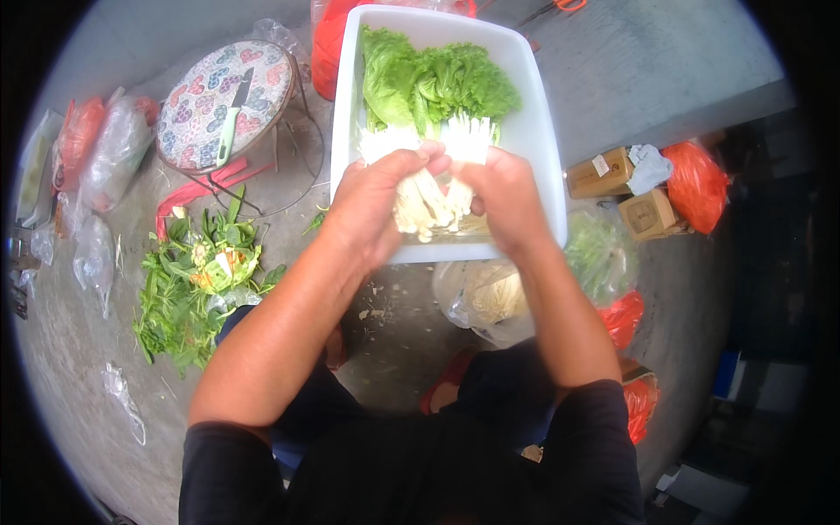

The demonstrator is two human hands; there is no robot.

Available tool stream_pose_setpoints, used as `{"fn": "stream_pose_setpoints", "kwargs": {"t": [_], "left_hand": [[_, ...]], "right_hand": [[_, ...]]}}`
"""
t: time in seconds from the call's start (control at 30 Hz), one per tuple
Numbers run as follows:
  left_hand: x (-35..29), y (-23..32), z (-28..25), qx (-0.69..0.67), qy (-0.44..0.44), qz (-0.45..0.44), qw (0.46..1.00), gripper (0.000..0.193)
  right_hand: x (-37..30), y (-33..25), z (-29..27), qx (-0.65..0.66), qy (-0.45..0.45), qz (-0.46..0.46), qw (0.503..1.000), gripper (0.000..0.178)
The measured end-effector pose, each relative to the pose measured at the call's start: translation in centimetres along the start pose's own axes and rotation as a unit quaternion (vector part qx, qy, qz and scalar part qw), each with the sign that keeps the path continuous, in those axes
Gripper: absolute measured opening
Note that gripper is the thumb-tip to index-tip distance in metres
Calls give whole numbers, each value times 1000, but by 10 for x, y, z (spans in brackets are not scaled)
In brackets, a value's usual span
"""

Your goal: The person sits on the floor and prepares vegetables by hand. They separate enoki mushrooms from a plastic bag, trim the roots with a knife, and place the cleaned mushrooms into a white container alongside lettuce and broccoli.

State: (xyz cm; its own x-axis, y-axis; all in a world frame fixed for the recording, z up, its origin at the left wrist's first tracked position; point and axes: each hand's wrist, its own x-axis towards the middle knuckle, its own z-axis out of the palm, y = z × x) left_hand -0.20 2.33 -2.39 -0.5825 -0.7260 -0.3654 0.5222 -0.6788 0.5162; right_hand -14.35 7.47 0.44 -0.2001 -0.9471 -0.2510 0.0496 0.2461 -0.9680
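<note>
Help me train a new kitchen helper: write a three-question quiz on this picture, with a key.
1. What do the left hand and right hand hold?

2. True or false: the knife lies inside the tub.

3. What lies at the far end of the tub?
A) Carrots
B) Lettuce
C) Tomatoes

Key:
1. White mushrooms, in both hands.
2. False; the knife lies on the stool, to the person's left.
3. B.
</note>
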Motion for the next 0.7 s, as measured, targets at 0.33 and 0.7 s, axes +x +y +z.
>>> {"fn": "stream_pose_setpoints", "kwargs": {"t": [0.33,0.7], "left_hand": [[-3,-3,1,15,-9,16,1000,32],[-3,-2,5,35,47,20,998,28]], "right_hand": [[0,7,5,4,-41,-16,999,16],[0,10,6,-11,27,-32,999,15]]}}
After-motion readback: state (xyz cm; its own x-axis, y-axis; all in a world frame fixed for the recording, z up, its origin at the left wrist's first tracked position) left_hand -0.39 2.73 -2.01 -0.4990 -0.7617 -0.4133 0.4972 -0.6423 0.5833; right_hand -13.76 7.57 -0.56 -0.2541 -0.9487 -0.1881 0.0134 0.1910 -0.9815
